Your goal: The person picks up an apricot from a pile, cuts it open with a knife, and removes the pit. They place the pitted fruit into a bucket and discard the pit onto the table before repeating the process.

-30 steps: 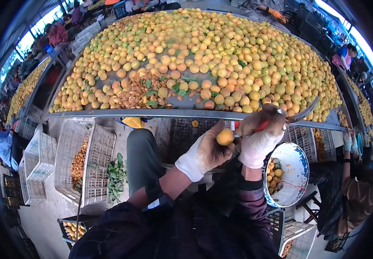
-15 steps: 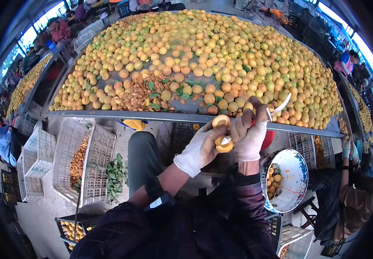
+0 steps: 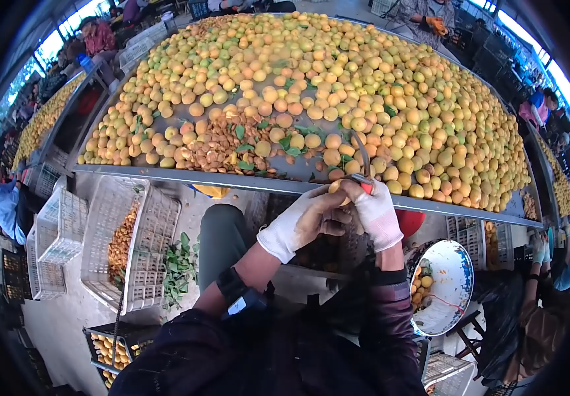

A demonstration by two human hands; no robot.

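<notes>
My left hand point(image 3: 308, 221), in a white glove with soiled fingertips, is closed around an apricot point(image 3: 344, 187) just in front of the table edge. Only part of that fruit shows between the fingers. Beside it, touching or nearly touching, my right hand point(image 3: 375, 212) is gloved too and grips a knife point(image 3: 365, 158) by its red handle. The knife's curved blade points up and away, over the table's front edge. Loose apricots point(image 3: 404, 155) lie in a broad heap on the metal table point(image 3: 265, 184), with a pile of brown pits point(image 3: 222, 142) and some green leaves near the front.
A white plastic crate point(image 3: 156, 254) holding pits stands on the floor at left, next to leaves point(image 3: 179, 267). At right is a worn white bucket point(image 3: 450, 284) with fruit inside. A black crate of apricots point(image 3: 110, 346) is lower left. Other people sit around nearby tables.
The opened apricot halves between my hands are no longer visible. My right hand has moved slightly left and down, and the blade swung from pointing right to pointing up. The view shifted slightly.
</notes>
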